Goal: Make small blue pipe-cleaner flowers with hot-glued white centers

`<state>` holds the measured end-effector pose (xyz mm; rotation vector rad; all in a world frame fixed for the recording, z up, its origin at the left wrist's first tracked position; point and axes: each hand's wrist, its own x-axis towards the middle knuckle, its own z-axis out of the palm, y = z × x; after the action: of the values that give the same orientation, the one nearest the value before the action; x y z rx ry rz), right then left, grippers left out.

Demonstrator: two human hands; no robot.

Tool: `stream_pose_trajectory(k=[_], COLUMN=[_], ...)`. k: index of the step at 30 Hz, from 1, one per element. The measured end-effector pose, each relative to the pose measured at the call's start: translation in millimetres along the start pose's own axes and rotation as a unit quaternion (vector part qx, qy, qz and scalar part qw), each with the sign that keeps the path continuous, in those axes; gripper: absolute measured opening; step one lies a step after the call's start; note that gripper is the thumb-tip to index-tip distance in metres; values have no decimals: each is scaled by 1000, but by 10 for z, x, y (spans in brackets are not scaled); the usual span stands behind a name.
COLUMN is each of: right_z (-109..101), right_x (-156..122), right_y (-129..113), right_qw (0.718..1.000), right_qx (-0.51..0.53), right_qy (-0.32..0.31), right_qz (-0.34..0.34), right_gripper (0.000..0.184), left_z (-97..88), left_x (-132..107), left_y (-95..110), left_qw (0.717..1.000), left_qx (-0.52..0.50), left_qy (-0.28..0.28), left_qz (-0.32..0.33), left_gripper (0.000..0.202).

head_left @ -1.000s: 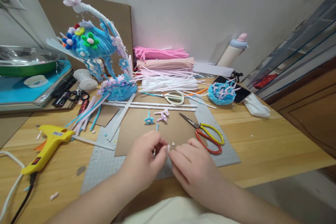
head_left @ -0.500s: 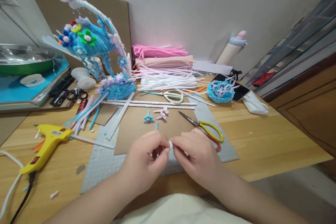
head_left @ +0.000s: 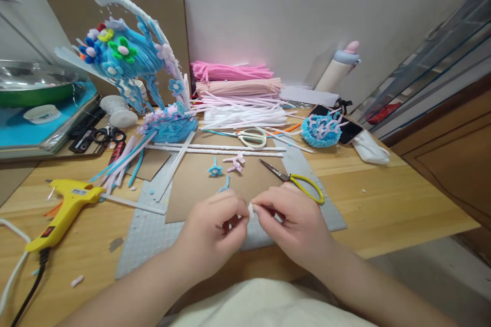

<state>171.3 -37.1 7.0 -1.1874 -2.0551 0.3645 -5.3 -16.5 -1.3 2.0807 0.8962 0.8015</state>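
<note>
Both hands meet over the front of the mat, pinching a short white pipe cleaner piece [head_left: 251, 210] between their fingertips. My left hand [head_left: 213, 225] is closed on its left side, and my right hand [head_left: 293, 222] grips it from the right. Much of the piece is hidden by the fingers. Just beyond my left hand, a blue pipe cleaner stem [head_left: 226, 183] shows, its lower part covered. A blue flower [head_left: 215, 168] and small pale pink flowers [head_left: 235, 163] lie on the cardboard [head_left: 187, 184]. Scissors with yellow and red handles [head_left: 309, 186] lie behind my right hand.
A yellow glue gun [head_left: 65, 209] lies at left, its cord trailing forward. A tall blue flower-covered decoration [head_left: 130, 56] stands behind. Bundles of pipe cleaners [head_left: 241, 87], cream-handled scissors [head_left: 252, 138], a round blue piece [head_left: 321, 129] and a bottle [head_left: 337, 69] are farther back.
The view has shifted slightly. My fingers have moved a little around the white pipe cleaner piece, and more of the blue stem shows beyond my left hand.
</note>
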Motion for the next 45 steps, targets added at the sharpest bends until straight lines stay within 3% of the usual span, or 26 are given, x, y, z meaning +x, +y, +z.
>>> stream_pose_trajectory(k=[3,7,12,15,19,22,27,32,36,40,45], right_z=[49,97,33,-20,-42,-13,85,156,91,-37,-58], right_x=[-8,-68,-82,-50,-5,0,-56,-123,-109,-18,44], right_y=[25,2,-62,-59,-11,17,-26,-83,-90,-67,15], right_qw=[1000,995,991,996,999,995,1000,991,981,996,979], right_qx=[-20,-82,-77,-45,41,83,14,-107,-145,-46,175], right_qy=[-14,-43,-60,-32,-5,-13,-6,-23,-37,-39,-72], right_qz=[8,-45,-88,-70,12,56,-3,-78,-120,-64,71], right_gripper=[18,22,20,16,10,10,17,22,21,16,11], left_z=[15,34,11,-6,-23,-29,2,33,25,-7,-22], left_x=[-12,-14,-7,-8,3,12,3,-4,-6,4,22], left_y=[-6,-28,-28,-15,12,28,15,-36,-87,-83,-15], left_qw=[997,996,998,998,1000,996,987,996,988,986,994], left_qx=[-38,-12,60,62,-8,-79,-133,-4,101,102,-99], left_qy=[45,78,36,-2,1,27,62,91,55,8,23], left_qz=[-40,-48,5,22,20,-26,-70,22,98,129,47], left_gripper=[13,13,15,16,17,15,11,14,14,15,16])
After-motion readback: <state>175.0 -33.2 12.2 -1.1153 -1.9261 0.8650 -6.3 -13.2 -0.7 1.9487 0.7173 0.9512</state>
